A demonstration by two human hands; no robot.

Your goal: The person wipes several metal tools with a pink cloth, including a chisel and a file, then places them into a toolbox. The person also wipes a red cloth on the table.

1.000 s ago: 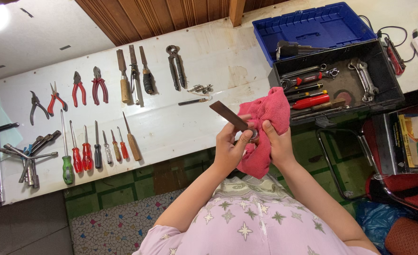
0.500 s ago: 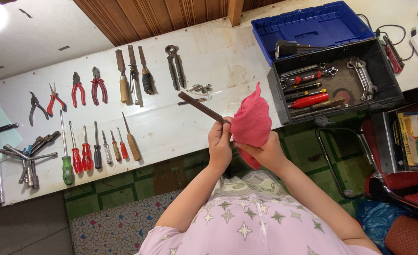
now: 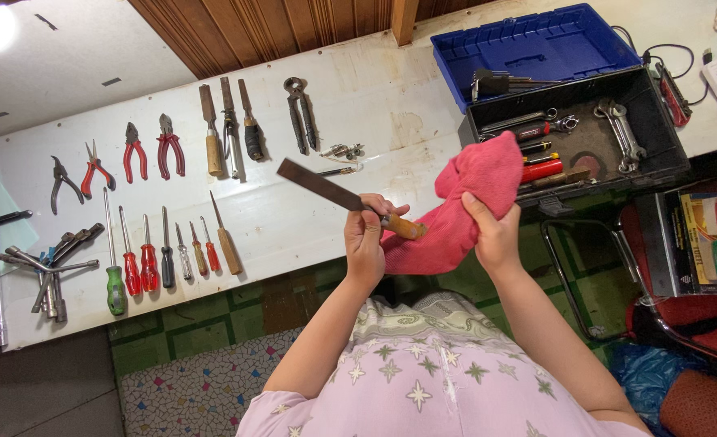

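My left hand [image 3: 368, 235] grips a flat metal file [image 3: 319, 185] by its wooden handle [image 3: 403, 227], the dark blade pointing up and left over the white bench [image 3: 391, 121]. My right hand [image 3: 492, 235] holds a pink-red cloth [image 3: 463, 202] bunched up just right of the file; the cloth hangs behind the handle end. Both hands are above the bench's near edge.
Rows of pliers [image 3: 152, 150], chisels [image 3: 229, 125], pincers [image 3: 302, 113] and screwdrivers [image 3: 164, 255] lie on the bench to the left. An open toolbox [image 3: 666, 146] with a blue lid [image 3: 536, 44] and wrenches stands at the right. A chair frame [image 3: 569, 275] and boxes sit below it.
The file has swung out of the cloth and now points up-left, clear of it. My right hand has pulled the cloth to the right and opened it out more.
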